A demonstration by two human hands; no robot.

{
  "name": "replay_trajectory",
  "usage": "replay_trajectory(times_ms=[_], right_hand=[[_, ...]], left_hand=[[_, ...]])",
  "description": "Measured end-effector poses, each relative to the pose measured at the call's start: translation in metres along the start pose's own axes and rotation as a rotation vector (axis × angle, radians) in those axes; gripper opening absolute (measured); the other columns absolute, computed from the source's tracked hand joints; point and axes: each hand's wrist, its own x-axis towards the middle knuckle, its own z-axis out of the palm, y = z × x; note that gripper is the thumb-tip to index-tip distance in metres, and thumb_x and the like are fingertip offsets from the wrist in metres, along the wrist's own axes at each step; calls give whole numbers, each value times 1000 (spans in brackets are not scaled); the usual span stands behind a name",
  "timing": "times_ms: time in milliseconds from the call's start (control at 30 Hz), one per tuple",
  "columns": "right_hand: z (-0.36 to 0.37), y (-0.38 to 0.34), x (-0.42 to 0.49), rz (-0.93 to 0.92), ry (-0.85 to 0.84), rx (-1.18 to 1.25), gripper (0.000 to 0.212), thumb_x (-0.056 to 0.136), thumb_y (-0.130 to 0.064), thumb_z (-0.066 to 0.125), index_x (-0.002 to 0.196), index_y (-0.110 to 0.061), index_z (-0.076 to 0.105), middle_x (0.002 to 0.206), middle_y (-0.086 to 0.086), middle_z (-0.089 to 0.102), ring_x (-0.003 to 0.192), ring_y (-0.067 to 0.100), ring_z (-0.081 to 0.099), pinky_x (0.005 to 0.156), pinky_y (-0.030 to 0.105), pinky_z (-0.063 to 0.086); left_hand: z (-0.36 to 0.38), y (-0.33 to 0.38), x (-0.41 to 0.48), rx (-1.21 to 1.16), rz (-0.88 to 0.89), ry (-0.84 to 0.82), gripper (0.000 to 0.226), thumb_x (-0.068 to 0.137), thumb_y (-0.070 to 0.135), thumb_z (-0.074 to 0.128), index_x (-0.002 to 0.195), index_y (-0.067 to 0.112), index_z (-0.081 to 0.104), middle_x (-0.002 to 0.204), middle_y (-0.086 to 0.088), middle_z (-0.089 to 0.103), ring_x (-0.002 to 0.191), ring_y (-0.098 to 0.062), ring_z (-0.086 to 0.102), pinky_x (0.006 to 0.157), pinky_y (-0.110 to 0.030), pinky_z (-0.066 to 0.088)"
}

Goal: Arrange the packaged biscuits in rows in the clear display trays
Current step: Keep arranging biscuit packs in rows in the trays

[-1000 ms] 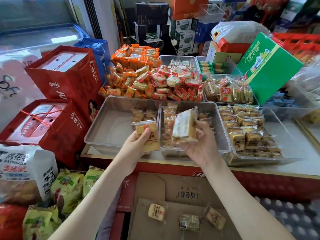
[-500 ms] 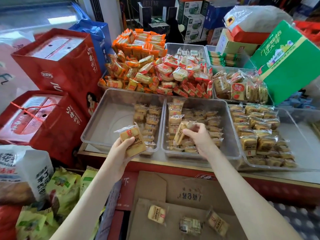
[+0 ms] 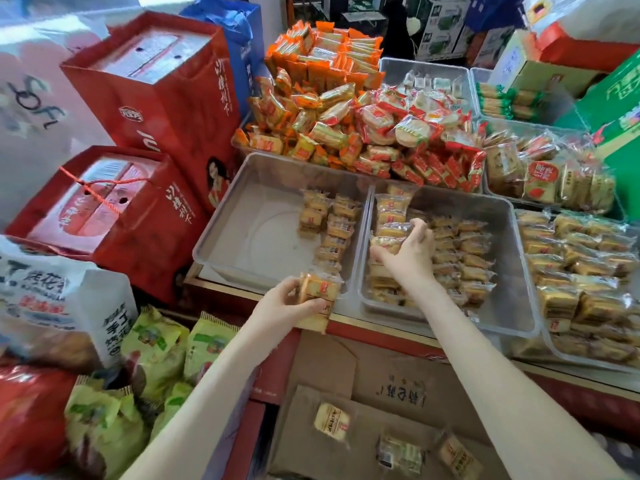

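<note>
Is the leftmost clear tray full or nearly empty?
Mostly empty: the left tray holds only two short rows of biscuit packs along its right side.

the left clear tray [image 3: 249, 244], at centre frame, has bare floor left of its two biscuit rows [image 3: 329, 233]. the middle tray [image 3: 512, 282] keeps a bare strip along its right wall. red gift boxes [image 3: 162, 109] wall the left side, and heaped snack packets [image 3: 346, 133] crowd behind.

The single wide-angle head camera looks forward and steeply down, close over the counter [image 3: 381, 328], with the clear display trays [image 3: 249, 237] mid-frame, both forearms [image 3: 485, 375] across the lower frame, and margins that seem bent and smeared by the lens
</note>
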Motion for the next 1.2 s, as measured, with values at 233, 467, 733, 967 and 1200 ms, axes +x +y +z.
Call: replay_trajectory(times_ms=[233,467,733,967,1200], right_hand=[[-62,-50,-103,-235,-540,304,14,93,-20,64,106,-26,67,99,-11,69,94,3,64,84,22,53],[-87,-42,-125,70,-432,995,10,92,-5,58,101,-6,63,93,9,72,90,22,66,80,33,51],[-94,-48,-144,150,-288,1365,5,87,-9,60,91,-7,57,85,11,72,82,23,66,71,29,54],[-101,-45,-147,75,-220,1207,10,93,-3,57,84,-7,55,87,14,73,81,24,69,57,24,54],[-107,-47,-143,-31,-115,854,9,92,-12,64,85,-10,58,101,23,70,92,42,65,79,52,53]], left_hand=[[-7,55,-19,222,82,-279,19,83,21,76,101,26,71,91,3,76,85,-9,70,78,-25,53],[-8,80,-43,-312,198,-154,39,75,22,71,107,1,64,96,-12,73,87,-20,72,78,-29,59],[15,82,-59,-421,175,-61,16,94,6,58,106,0,68,94,-15,75,87,-20,73,73,-24,58],[24,86,-59,-253,145,11,10,95,6,60,96,4,70,81,-9,76,75,-16,73,63,-24,58],[30,93,-57,-49,233,176,8,98,9,56,90,7,57,92,-13,71,76,-16,72,67,-30,61]])
